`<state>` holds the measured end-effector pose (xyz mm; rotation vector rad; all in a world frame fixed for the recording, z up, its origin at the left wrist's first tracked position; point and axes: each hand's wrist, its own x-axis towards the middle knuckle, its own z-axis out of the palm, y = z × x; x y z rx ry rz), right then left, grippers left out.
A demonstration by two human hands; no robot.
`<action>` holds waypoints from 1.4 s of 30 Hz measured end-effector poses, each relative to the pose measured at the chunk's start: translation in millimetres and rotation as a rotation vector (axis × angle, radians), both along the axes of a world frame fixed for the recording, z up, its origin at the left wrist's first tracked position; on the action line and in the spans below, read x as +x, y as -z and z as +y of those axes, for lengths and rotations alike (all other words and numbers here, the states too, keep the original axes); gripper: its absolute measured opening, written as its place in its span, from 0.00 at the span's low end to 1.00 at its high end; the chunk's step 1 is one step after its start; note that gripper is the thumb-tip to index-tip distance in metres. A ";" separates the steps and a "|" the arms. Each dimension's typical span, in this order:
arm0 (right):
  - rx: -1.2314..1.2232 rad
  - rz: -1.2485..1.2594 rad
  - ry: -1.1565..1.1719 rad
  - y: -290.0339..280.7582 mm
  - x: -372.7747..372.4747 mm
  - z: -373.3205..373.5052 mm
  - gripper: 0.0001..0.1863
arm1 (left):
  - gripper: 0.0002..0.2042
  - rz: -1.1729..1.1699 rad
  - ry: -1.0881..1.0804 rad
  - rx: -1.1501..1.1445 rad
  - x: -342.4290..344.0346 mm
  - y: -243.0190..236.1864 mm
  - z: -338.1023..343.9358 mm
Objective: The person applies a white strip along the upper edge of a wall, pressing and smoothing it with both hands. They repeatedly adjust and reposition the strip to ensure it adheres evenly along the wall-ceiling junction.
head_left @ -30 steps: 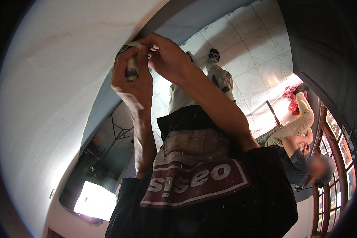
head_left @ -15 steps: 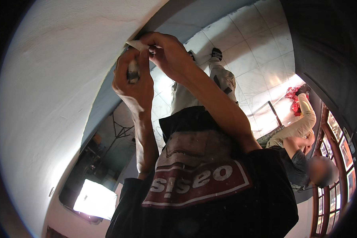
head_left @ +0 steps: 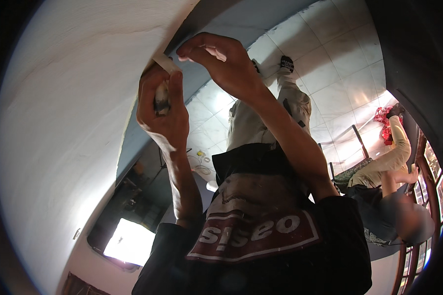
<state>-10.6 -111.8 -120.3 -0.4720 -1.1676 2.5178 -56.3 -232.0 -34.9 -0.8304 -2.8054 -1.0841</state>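
Left hand (head_left: 163,101) clamped round tape roll (head_left: 161,97). Pale strip (head_left: 165,63) sticks up from top of roll, by edge of white wall (head_left: 69,93). Right hand (head_left: 221,59) just beside strip, fingers bent, loose, a bit apart. Floor (head_left: 325,69) has pale tiles. Other person (head_left: 386,206) at right, knees bent.
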 end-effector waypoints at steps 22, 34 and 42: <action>-0.781 -0.074 -0.202 -38.3 -11.8 -14.5 0.16 | 0.07 -0.008 -0.060 -0.137 7.1 -5.6 -6.0; -0.761 -0.050 -0.211 -35.6 -12.2 -15.4 0.16 | 0.09 0.017 -0.009 -0.114 5.4 -4.3 -11.8; -0.729 0.052 -0.200 -24.1 -13.2 -21.1 0.16 | 0.15 -0.033 -0.022 -0.040 2.9 -7.0 -25.8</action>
